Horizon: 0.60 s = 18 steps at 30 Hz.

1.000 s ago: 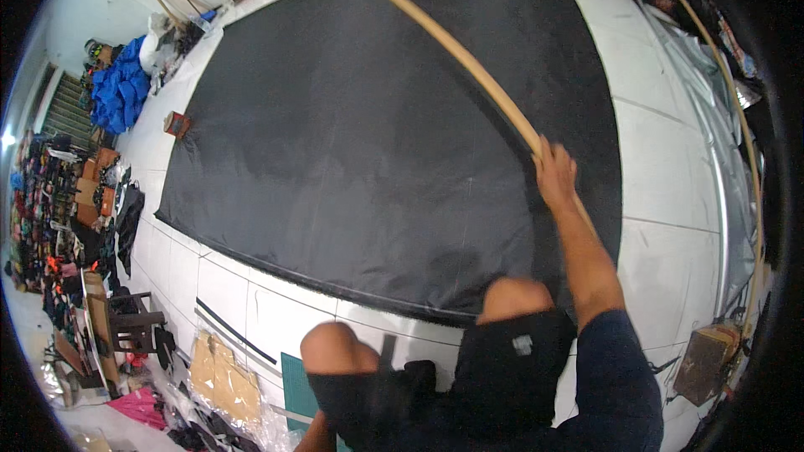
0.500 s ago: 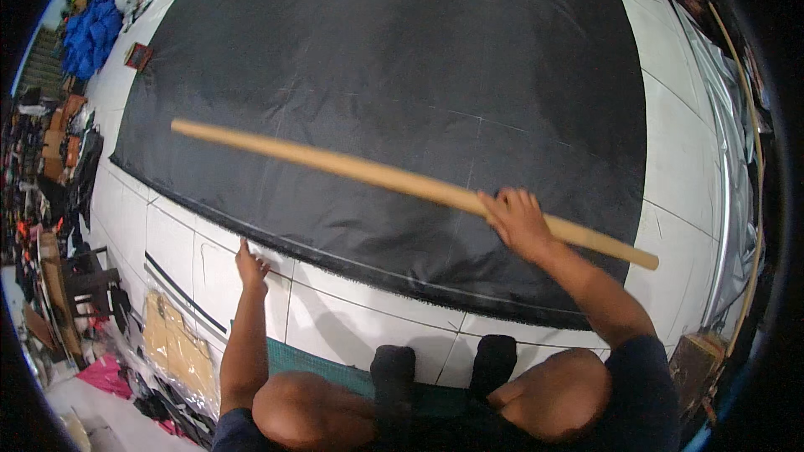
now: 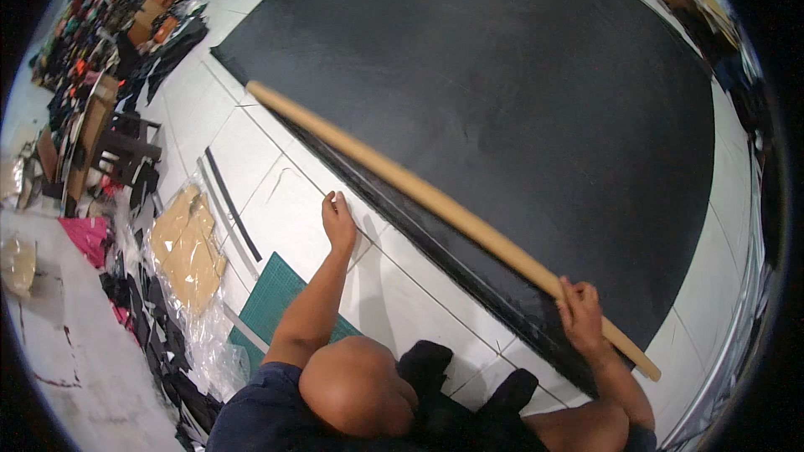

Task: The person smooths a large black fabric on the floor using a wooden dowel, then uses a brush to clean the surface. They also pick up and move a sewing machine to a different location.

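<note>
A long wooden stick (image 3: 435,201) lies along the near edge of a black cloth (image 3: 519,109) spread on the tiled floor (image 3: 276,159). The right hand (image 3: 580,316) clasps the stick's near end; the left hand (image 3: 339,222) presses flat and open on the tiles. Alignment looks nearly finished.

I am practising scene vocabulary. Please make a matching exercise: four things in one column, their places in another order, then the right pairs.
Things:
1. wooden stick
2. left hand
3. right hand
4. green mat

Places:
A. flat on the white tiled floor
B. along the near edge of the black fabric
C. under the left forearm
D. on the stick's near end

Pairs: 1-B, 2-A, 3-D, 4-C
</note>
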Available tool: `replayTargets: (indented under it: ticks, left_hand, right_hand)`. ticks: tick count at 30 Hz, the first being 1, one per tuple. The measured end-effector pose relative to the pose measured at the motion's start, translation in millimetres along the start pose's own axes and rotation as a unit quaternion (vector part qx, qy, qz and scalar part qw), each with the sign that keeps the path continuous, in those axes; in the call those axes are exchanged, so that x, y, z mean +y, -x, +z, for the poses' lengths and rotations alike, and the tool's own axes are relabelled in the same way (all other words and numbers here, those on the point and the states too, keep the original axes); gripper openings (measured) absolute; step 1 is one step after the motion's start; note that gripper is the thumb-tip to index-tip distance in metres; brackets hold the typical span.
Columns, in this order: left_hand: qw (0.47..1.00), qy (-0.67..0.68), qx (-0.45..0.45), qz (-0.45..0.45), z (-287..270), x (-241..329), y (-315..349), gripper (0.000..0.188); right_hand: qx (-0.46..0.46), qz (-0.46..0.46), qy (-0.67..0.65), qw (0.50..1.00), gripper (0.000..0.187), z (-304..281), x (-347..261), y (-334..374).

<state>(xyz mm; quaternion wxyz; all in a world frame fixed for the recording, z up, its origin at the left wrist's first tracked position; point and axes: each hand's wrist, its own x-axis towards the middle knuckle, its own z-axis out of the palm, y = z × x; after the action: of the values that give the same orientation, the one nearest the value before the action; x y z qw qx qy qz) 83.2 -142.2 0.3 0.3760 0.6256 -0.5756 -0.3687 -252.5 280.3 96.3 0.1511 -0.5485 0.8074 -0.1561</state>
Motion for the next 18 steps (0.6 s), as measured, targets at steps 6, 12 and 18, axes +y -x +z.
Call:
replayTargets:
  ticks: [6,12,18]
  left_hand:
    - [0.918,-0.375,0.073,0.104,-27.8,-20.8,-35.8,0.061]
    - [0.912,-0.397,0.094,0.05,-7.2,-22.2,-29.1,0.062]
    - [0.918,-0.387,0.083,0.039,-11.7,-10.3,-39.1,0.062]
  right_hand:
    - [0.062,0.021,0.056,0.996,0.05,-30.4,7.1,-163.3]
    - [0.025,0.15,0.082,0.985,0.052,8.3,-58.6,-344.0]
    - [-0.055,0.024,-0.024,0.998,0.057,108.0,-178.4,-412.2]
